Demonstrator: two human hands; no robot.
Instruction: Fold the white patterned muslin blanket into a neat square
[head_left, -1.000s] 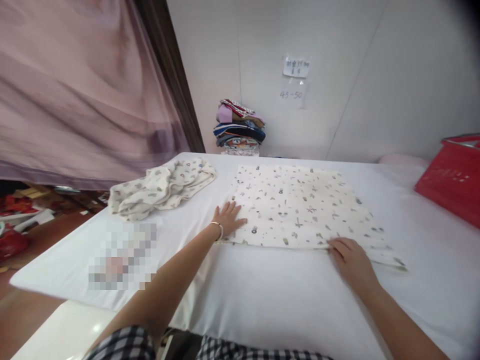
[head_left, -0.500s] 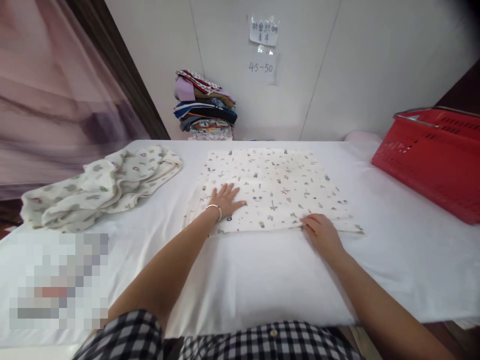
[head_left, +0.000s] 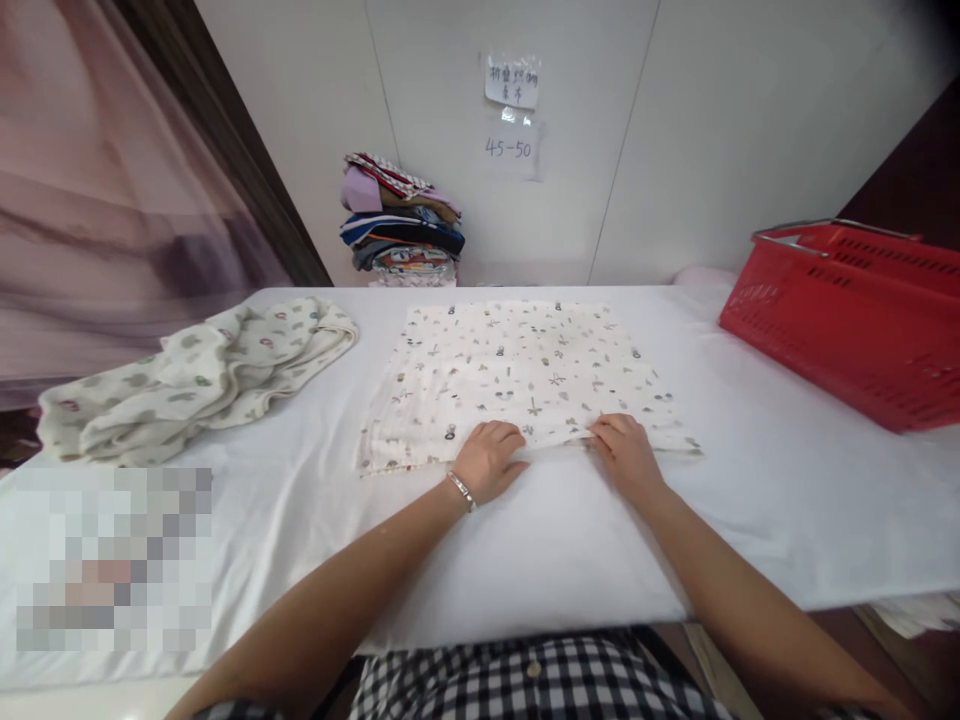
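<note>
A white cloth with small printed motifs (head_left: pixel 517 370) lies flat and folded on the white table (head_left: pixel 570 540) in front of me. My left hand (head_left: pixel 489 458), with a bracelet at the wrist, has its fingers curled on the cloth's near edge. My right hand (head_left: pixel 625 450) pinches the same near edge a little to the right. Both hands sit close together at the middle of that edge.
A crumpled cream patterned cloth (head_left: pixel 202 370) lies at the left of the table. A red plastic basket (head_left: pixel 847 310) stands at the right. A stack of folded clothes (head_left: pixel 401 230) sits against the back wall under a paper note (head_left: pixel 511 82). A pink curtain (head_left: pixel 90 190) hangs at left.
My left hand has slid from lying flat on the cloth's left part back to its near edge and curled up. My right hand stays at that edge.
</note>
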